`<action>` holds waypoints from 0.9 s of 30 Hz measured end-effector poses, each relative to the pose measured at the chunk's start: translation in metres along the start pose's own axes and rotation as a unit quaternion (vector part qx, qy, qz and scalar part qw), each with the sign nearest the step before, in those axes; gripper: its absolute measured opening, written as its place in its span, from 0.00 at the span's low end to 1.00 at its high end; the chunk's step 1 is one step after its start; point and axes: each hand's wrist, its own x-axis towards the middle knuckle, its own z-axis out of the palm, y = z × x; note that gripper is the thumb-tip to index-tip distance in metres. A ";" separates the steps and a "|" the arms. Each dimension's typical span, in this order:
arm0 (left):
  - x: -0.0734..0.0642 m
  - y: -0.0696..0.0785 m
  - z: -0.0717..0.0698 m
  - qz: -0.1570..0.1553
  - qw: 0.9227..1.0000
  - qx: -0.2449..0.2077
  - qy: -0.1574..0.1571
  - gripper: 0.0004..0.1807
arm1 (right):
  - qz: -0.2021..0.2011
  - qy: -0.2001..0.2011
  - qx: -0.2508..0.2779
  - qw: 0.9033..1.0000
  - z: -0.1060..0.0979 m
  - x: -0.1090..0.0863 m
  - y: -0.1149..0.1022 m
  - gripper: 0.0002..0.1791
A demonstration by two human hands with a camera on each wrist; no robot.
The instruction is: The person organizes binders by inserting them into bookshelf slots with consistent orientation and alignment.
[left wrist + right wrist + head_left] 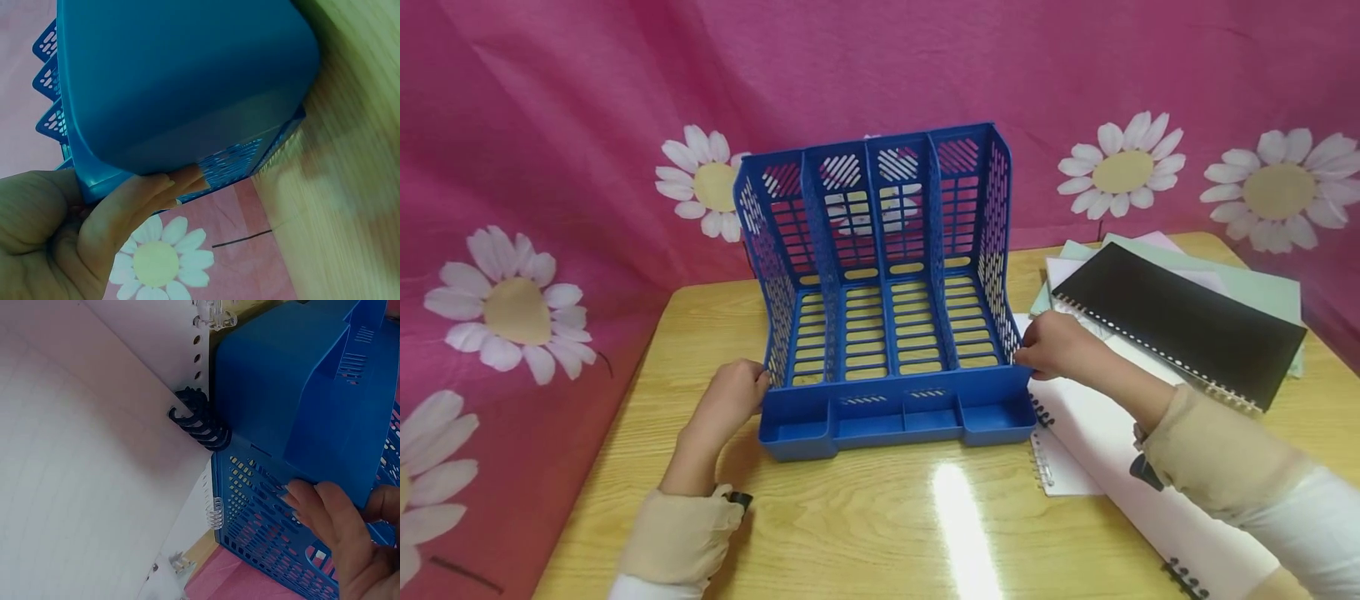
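A blue plastic file organizer (895, 385) with several upright slots and a row of small front trays stands on the table. My left hand (730, 400) grips its left side near the front corner. In the left wrist view the fingers (131, 206) curl against the side below the tray, the thumb partly hidden. At the opposite front corner my right hand (1060, 346) pinches the right side wall. From the right wrist view, fingertips (312, 497) lie on the outer perforated wall, with the thumb on the inner side. The slots hold nothing that shows.
Right of the organizer lie open white spiral notebooks (1097, 425), their black binding coil (203, 422) close against its side. Behind them a black spiral notebook (1180, 317) rests on pale green folders (1262, 287). A pink flowered cloth (880, 67) hangs behind the wooden table (820, 517).
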 end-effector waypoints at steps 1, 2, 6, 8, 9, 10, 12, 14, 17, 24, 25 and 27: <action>0.001 0.001 0.000 0.000 1.000 0.000 -0.001 0.18 | 0.002 0.000 0.001 1.000 0.000 0.000 0.001 0.12; 0.001 0.002 0.001 0.002 1.000 -0.001 -0.002 0.17 | 0.004 0.000 0.001 1.000 -0.001 0.000 0.002 0.12; 0.003 0.005 0.003 0.004 1.000 -0.001 -0.005 0.17 | 0.012 -0.001 0.011 1.000 -0.001 -0.001 0.006 0.13; 0.004 0.007 0.004 0.004 1.000 -0.005 -0.009 0.17 | 0.013 -0.002 0.014 1.000 -0.002 -0.002 0.009 0.13; 0.004 0.008 0.005 0.004 1.000 -0.007 -0.010 0.17 | 0.014 -0.003 0.014 1.000 -0.002 -0.002 0.011 0.13; 0.005 0.009 0.006 0.005 1.000 -0.009 -0.011 0.17 | 0.017 -0.004 0.017 1.000 -0.002 -0.003 0.012 0.13; 0.005 0.012 0.007 0.008 1.000 -0.015 -0.012 0.17 | 0.021 -0.006 0.012 1.000 -0.004 -0.004 0.015 0.13; 0.005 0.014 0.009 0.011 1.000 -0.017 -0.011 0.18 | 0.028 -0.005 0.017 0.999 -0.005 -0.005 0.018 0.14; 0.006 0.018 0.011 0.015 1.000 -0.020 -0.013 0.18 | 0.046 -0.003 0.036 0.998 -0.007 -0.006 0.023 0.16; 0.010 0.030 0.017 0.029 0.999 -0.015 -0.014 0.19 | 0.072 -0.016 0.066 0.995 -0.017 -0.010 0.034 0.21; 0.011 0.031 0.017 0.032 0.999 -0.014 -0.014 0.20 | 0.072 -0.018 0.065 0.995 -0.019 -0.011 0.036 0.21; 0.013 0.034 0.019 0.034 0.999 -0.012 -0.014 0.20 | 0.073 -0.020 0.068 0.995 -0.021 -0.013 0.039 0.21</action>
